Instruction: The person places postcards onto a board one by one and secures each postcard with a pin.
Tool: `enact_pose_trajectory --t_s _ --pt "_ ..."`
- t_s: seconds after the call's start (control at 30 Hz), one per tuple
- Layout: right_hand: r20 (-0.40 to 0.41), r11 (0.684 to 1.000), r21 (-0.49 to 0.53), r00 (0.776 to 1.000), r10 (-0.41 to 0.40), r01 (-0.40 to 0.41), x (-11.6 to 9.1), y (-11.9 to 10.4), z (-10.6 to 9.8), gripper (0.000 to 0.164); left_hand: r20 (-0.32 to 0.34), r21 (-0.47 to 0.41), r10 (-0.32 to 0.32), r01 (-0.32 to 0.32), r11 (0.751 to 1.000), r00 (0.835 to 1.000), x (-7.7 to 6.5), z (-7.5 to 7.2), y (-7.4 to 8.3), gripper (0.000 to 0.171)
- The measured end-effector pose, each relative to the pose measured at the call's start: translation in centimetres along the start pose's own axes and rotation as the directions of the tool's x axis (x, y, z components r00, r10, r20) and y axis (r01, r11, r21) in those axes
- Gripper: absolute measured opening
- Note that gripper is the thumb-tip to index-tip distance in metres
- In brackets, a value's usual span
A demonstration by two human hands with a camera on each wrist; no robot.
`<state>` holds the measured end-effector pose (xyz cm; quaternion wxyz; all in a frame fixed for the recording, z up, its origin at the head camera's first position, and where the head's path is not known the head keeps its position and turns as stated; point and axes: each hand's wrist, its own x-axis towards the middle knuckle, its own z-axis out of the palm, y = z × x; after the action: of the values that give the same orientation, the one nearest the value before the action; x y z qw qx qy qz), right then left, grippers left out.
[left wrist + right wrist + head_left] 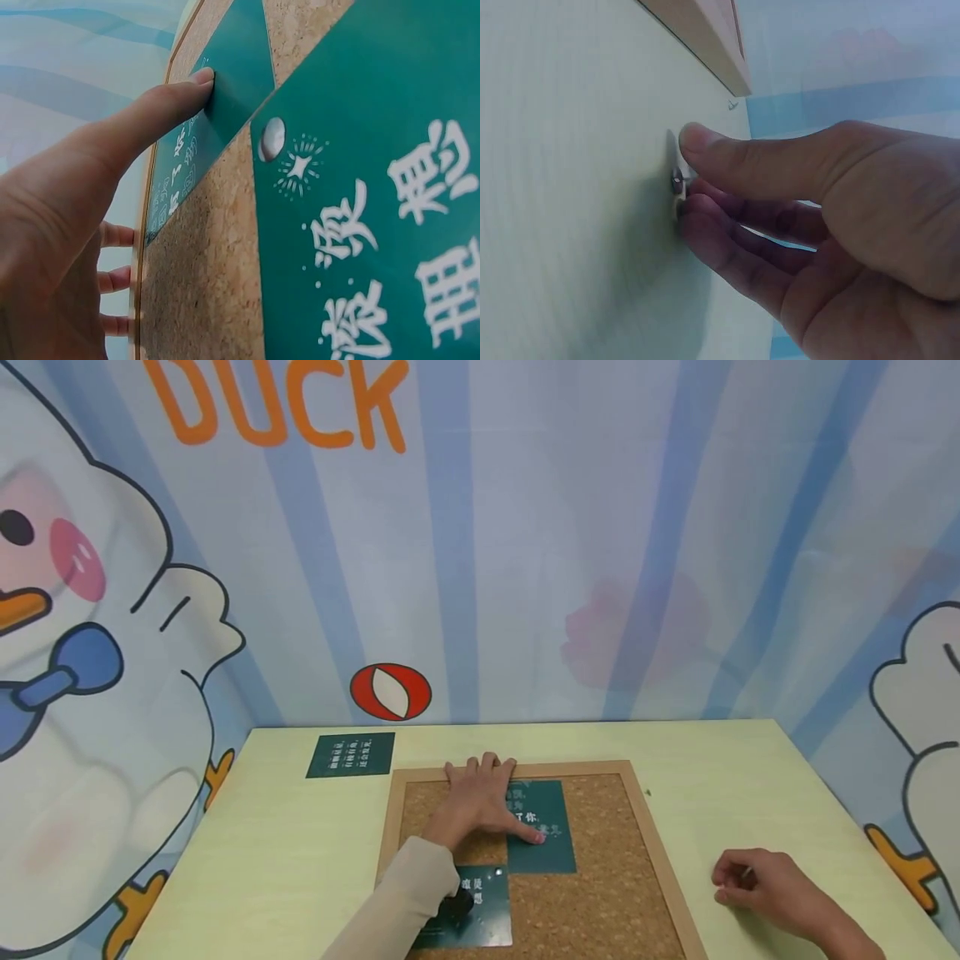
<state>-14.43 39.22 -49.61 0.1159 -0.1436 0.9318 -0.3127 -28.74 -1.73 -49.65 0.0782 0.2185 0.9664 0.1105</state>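
My left hand is spread over the top edge of a wood-framed cork board. Its thumb presses on a dark green card with white writing, and the other fingers reach the board's upper frame. Below and to the left, a second green card lies on the cork, a silver thumbtack in its corner. Right of the board, my right hand is low over the table, thumb and fingers curled together at a small shiny thumbtack, which they partly hide.
Another green card lies on the pale table at the back left, beyond the board. A tiny thumbtack sits near the board's corner. A blue-striped curtain with cartoon ducks stands behind the table.
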Motion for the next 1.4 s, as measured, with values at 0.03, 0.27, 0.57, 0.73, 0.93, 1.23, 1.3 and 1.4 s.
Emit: enact_pose_trajectory --t_s 0.03,0.27,0.57,0.73,0.93,1.23,1.3,1.4 --pt "0.004 1.0 0.0 1.0 0.018 -0.018 -0.1 0.1 -0.1 0.011 0.006 -0.002 0.001 -0.001 1.0 1.0 0.1 0.1 0.0 0.129" --pt "0.01 0.997 -0.012 0.997 0.08 -0.08 -0.7 0.7 0.3 0.012 0.038 -0.013 -0.009 0.009 1.0 0.999 0.2 0.3 -0.1 0.127" --pt "-0.018 0.997 -0.029 0.998 0.065 -0.066 -0.8 0.6 0.5 0.012 0.017 -0.008 -0.004 0.004 1.0 1.0 -0.1 -0.2 0.0 0.127" --pt "-0.017 1.0 -0.004 1.0 -0.013 0.013 -0.1 -0.5 -0.2 0.011 0.019 -0.019 -0.004 0.004 1.0 1.0 0.2 0.3 -0.2 0.128" --pt "-0.073 0.996 0.004 0.993 -0.089 0.089 2.8 -3.5 -1.1 0.005 0.023 -0.014 -0.011 0.011 1.0 1.0 -0.1 -0.2 0.1 0.125" --pt "-0.033 0.974 -0.051 0.974 -0.223 0.221 8.4 -8.2 -0.7 0.008 0.025 0.007 -0.024 0.023 1.0 0.999 -0.2 -0.4 0.0 0.128" --pt "-0.021 0.969 -0.056 0.97 -0.244 0.242 9.4 -9.1 -0.4 0.008 0.027 0.01 -0.026 0.026 1.0 0.999 -0.2 -0.3 0.0 0.128" --pt "-0.013 0.961 -0.075 0.964 -0.266 0.264 11.0 -10.2 0.1 0.009 0.023 0.011 -0.029 0.029 1.0 0.999 -0.2 -0.3 0.1 0.128"
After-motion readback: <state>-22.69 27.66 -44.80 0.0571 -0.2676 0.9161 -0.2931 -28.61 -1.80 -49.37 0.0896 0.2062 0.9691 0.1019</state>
